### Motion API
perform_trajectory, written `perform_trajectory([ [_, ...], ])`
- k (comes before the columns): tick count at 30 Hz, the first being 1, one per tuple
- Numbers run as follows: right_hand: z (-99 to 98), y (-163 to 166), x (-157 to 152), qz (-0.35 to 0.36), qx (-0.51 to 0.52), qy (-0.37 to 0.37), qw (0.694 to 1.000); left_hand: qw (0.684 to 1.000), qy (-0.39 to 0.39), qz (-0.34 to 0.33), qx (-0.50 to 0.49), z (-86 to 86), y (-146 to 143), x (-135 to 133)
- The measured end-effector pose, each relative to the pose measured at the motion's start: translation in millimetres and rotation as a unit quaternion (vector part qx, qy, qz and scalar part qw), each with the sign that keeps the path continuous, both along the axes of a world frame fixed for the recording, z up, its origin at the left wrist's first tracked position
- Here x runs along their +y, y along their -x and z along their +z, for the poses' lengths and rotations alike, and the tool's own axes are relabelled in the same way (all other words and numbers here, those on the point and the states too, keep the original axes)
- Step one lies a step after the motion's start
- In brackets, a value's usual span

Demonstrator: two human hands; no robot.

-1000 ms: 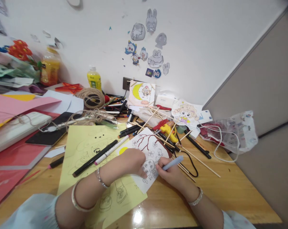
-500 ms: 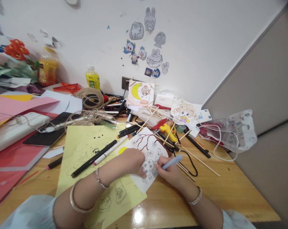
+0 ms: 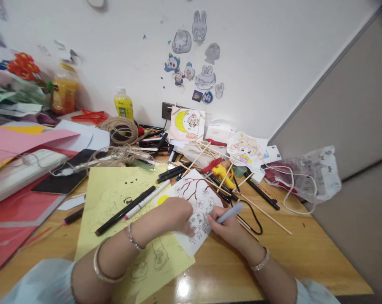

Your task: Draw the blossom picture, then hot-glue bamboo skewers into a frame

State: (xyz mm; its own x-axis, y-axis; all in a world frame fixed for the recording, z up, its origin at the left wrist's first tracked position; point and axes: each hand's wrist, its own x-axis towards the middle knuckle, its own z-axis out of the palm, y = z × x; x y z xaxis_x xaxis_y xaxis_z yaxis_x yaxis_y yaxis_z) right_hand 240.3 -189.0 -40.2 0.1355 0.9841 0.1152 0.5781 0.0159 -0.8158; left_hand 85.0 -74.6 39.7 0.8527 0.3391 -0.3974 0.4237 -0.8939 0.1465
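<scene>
A white drawing sheet lies tilted on the table, showing brown branches, outlined blossoms, a yellow sun and small black line figures. My left hand presses on its left part, fingers curled in and mostly hidden below the knuckles. In my right hand a light blue pen is pinched, its tip end hidden by the fingers at the sheet's right edge. Under the white sheet and my left forearm spreads a yellow sheet with pencil sketches. A black marker and a white marker rest on it.
Thin wooden sticks, a yellow glue gun and several markers crowd behind the drawing. Twine, a yellow-labelled bottle and a framed moon picture stand farther back. At right lie a white cord and plastic bag.
The pen in my right hand has shifted very slightly to the right and up. My left hand stays in place on the sheet.
</scene>
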Motion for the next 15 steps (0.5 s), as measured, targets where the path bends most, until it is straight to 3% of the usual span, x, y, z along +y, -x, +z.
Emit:
perform_trajectory([
  [15, -0.3, -0.1, -0.1, -0.006, -0.007, -0.012, 1.0, 1.0, 0.007, -0.006, -0.018, -4.3, 0.5, 2.1],
])
